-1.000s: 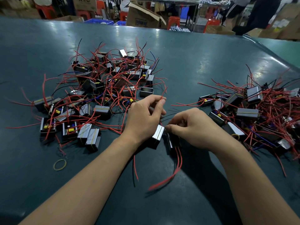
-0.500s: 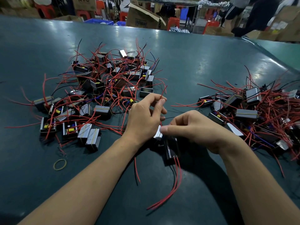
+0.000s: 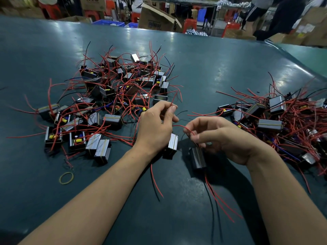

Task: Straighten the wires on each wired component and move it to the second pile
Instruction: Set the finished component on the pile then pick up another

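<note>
A yellow rubber band (image 3: 66, 178) is lying on the dark green desk (image 3: 221, 71), near left. Beyond it the left pile (image 3: 113, 96) of wired components is sprawling, red leads tangled. The left hand (image 3: 155, 126) is hovering at centre, fingers curled, pinching a thin red wire (image 3: 174, 99); a silver component (image 3: 172, 144) is showing just beneath its palm. The right hand (image 3: 224, 138) is pinching a looped red lead (image 3: 184, 128) above a dark component (image 3: 197, 157), whose leads are trailing toward the viewer. The second pile (image 3: 283, 121) is sitting far right.
</note>
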